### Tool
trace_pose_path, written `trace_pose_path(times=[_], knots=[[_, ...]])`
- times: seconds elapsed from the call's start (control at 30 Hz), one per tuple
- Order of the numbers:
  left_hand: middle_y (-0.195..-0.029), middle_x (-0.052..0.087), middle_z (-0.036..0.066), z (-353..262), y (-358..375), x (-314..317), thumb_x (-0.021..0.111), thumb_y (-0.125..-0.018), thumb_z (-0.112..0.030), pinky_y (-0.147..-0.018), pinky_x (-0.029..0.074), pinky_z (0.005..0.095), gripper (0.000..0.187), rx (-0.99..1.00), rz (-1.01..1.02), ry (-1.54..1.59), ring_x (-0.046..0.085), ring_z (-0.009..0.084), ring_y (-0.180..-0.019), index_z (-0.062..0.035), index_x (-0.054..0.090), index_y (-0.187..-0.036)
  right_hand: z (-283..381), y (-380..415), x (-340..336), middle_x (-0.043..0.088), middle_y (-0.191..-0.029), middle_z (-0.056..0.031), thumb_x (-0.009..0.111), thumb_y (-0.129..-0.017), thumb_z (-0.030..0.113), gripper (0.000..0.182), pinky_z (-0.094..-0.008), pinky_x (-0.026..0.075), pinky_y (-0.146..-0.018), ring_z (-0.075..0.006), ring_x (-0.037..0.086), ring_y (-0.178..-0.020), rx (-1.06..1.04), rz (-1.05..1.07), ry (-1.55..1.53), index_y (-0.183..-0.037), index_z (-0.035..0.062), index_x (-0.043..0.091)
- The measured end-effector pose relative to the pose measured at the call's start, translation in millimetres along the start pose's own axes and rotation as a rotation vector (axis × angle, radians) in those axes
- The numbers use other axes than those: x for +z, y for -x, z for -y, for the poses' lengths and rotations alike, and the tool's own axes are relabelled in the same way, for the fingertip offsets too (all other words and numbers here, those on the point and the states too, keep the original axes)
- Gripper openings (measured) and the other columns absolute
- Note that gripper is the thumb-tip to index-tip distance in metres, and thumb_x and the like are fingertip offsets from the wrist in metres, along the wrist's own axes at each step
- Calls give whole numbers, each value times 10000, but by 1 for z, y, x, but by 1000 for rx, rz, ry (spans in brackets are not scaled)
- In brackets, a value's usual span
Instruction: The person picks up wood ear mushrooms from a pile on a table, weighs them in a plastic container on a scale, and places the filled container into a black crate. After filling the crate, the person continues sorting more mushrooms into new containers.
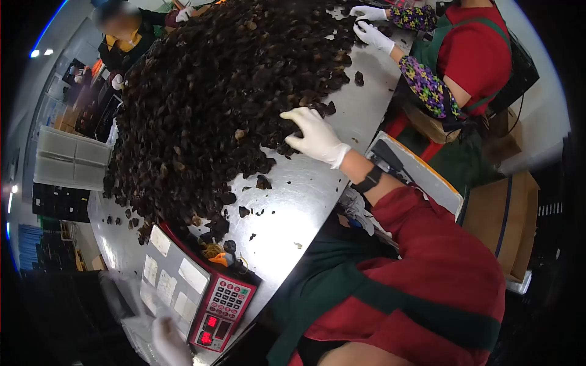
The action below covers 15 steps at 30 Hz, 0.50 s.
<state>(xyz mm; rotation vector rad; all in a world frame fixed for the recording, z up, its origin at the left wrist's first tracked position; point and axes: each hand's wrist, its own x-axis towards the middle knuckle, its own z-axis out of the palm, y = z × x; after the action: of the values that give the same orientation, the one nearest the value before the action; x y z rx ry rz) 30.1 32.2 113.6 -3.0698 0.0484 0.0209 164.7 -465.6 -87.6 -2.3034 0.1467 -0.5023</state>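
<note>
A large heap of dark brown, wrinkled pieces [201, 110] that look like wood ear mushrooms covers much of the metal table. My right hand [314, 139], in a white glove, reaches the heap's near right edge. Its thumb and forefinger are spread apart around some pieces, with no piece clearly gripped. Low at the left, my gloved left hand [169, 343] is closed on a clear plastic container [137, 320], blurred by motion. This container is beside a red digital scale [226, 299], whose flat plate [174, 274] carries pale labels. Orange-handled scissors [220, 259] lie behind the scale's keypad.
Across the table at right, a co-worker's gloved hands [372, 36] are at the heap. Another person [122, 36] stands far left. Stacked clear trays [73, 158] rise at left. A white bin [421, 171] and cardboard box [503, 226] are at right.
</note>
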Motion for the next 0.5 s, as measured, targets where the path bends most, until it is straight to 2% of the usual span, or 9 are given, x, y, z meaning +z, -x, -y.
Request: trace_pose_path(times=[0.03, 0.07, 0.1, 0.17, 0.23, 0.27, 0.4, 0.47, 0.5], knots=[[-791, 631, 149, 19, -10, 59, 738, -767, -73, -648, 491, 393, 165, 19, -185, 367, 619, 272, -688, -17, 632, -881, 0, -3, 10, 485, -1399, -116, 719, -803, 322, 613, -435, 451, -1023, -319, 448, -1298, -32, 22, 102, -1366, 159, 543], [-855, 642, 144, -2, -11, 57, 654, -842, -31, -715, 499, 412, 163, 128, -49, 172, 639, 312, -788, -38, 635, -1004, 5, -6, 17, 480, -1404, -133, 726, -799, 316, 636, -437, 439, -1040, -325, 446, -1293, -42, 36, 181, -1382, 151, 534], [-919, 651, 145, -16, -16, 57, 664, -836, -32, -729, 500, 437, 292, 61, 137, 154, 634, 349, -836, -38, 608, -1123, 10, -8, 24, 476, -1408, -151, 732, -794, 311, 660, -440, 427, -1057, -331, 445, -1289, -54, 50, 261, -1397, 142, 525], [-1000, 660, 161, -31, -16, 60, 643, -854, -20, -781, 512, 384, 409, 88, 30, 54, 644, 320, -912, -43, 569, -1255, 10, -16, 37, 497, -1397, -129, 746, -787, 303, 541, -467, 427, -1038, -321, 448, -1282, -60, 1, 255, -1278, 130, 602], [-1051, 653, 169, -49, -15, 54, 654, -849, -24, -825, 504, 391, 443, 124, -70, -7, 633, 335, -966, -44, 559, -1282, 0, -25, 47, 535, -1352, -72, 763, -782, 274, 362, -462, 445, -982, -312, 463, -1254, -6, -15, 205, -1106, 142, 669], [-1101, 647, 176, -57, -14, 49, 664, -844, -28, -870, 496, 399, 478, 166, -180, -68, 623, 351, -1021, -45, 549, -1308, -1, -25, 49, 591, -1280, -44, 764, -776, 233, 189, -442, 443, -977, -293, 493, -1205, -21, -47, 178, -887, 100, 688], [-1176, 618, 187, -97, -3, 32, 672, -817, -37, -881, 468, 454, 551, 197, -379, -28, 595, 390, -1046, -35, 525, -1348, -22, -18, 44, 674, -1139, -68, 776, -786, 226, 192, -377, 474, -960, -278, 578, -1107, -110, -61, -109, -801, 49, 704], [-1137, 686, 181, -133, 8, 21, 606, -925, -12, -890, 514, 393, 256, 303, -557, 148, 657, 342, -1015, 19, 657, -1175, -27, -22, 33, 678, -1147, -76, 767, -810, 200, 175, -362, 480, -957, -266, 600, -1090, -53, 0, -274, -852, 39, 715], [-1032, 709, 163, -136, 15, 40, 657, -903, -29, -824, 542, 397, 268, 225, -499, 296, 664, 313, -925, 20, 658, -1167, -27, -23, 27, 683, -1155, -84, 759, -833, 173, 164, -348, 486, -954, -254, 623, -1072, 0, 54, -442, -903, 29, 725]])
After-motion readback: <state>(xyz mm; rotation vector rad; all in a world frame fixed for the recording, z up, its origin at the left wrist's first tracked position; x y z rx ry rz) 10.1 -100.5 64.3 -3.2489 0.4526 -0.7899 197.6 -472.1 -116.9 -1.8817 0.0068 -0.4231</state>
